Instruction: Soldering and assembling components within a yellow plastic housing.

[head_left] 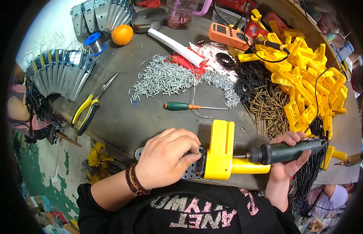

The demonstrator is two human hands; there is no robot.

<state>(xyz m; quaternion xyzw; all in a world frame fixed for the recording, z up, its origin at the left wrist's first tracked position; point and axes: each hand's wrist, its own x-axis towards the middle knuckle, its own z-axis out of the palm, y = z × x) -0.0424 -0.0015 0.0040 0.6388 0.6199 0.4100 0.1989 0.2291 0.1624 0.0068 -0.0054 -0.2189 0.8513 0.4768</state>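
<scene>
Left hand (165, 156), fingers clamped on perforated plate (194, 170); right hand (286, 168), likewise on powered screwdriver (288, 151); bowl (145, 29) and jug (183, 9), contents indistinct.

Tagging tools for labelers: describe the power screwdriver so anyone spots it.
At the near edge of the gray table, find the yellow casing beside the left hand. Right of it, in the right hand, is the power screwdriver. Its thick, dark body sets it apart from the green-handled screwdriver lying farther back.
</scene>
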